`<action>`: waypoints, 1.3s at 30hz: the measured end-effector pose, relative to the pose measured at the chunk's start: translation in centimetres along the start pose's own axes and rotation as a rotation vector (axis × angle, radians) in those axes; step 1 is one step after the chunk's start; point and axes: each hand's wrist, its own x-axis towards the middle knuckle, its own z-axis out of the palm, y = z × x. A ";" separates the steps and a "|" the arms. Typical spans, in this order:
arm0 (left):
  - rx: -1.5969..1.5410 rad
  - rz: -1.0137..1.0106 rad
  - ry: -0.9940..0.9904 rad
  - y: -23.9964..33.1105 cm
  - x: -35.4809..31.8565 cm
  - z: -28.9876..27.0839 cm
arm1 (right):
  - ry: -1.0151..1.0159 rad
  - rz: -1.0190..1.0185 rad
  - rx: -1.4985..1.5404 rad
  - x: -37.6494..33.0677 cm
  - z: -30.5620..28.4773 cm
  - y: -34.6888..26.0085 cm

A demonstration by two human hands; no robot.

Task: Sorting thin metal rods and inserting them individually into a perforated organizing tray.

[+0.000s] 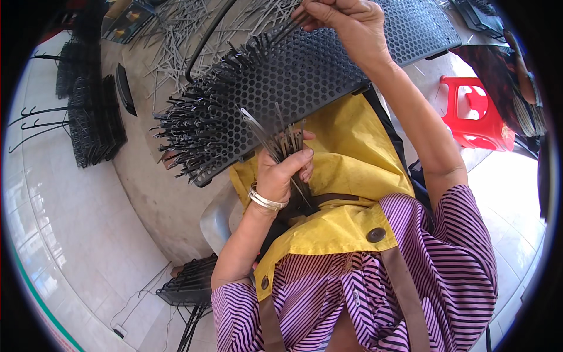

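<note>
Right now the left hand is fisted round a bundle of thin metal pins, grey tips fanning up and out above the knuckles; a silver bangle sits on that wrist. It's held over the yellow apron, just at the near edge of the black perforated board. The right hand is up at the far side w/ fingers pinched on a single dark pin, its tip touching the board's holes. The board lies tilted across the lap & a grey table; its left part is packed w/ pins already stuck in, bristling out leftwards, the right part is bare honeycomb. Far left on the table: loose grey pins scattered in a heap. Left, on the tiled floor, stacks of black wire racks. Near, low down, another black rack. Far right, a red plastic stool.
</note>
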 end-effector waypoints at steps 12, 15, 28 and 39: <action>-0.018 0.005 -0.019 -0.2 0.0 -0.3 | -0.354 -0.308 -0.694 1.7 2.5 -1.3; -0.023 0.006 -0.024 -0.2 0.1 -0.3 | -0.252 -0.522 -0.622 2.1 2.8 0.0; -0.024 0.004 -0.012 -0.2 0.1 -0.5 | -0.278 -0.401 -1.023 -0.7 4.2 -2.0; 0.085 0.036 -0.092 -0.2 -0.4 0.5 | -0.555 0.173 -0.445 -4.8 6.4 -3.5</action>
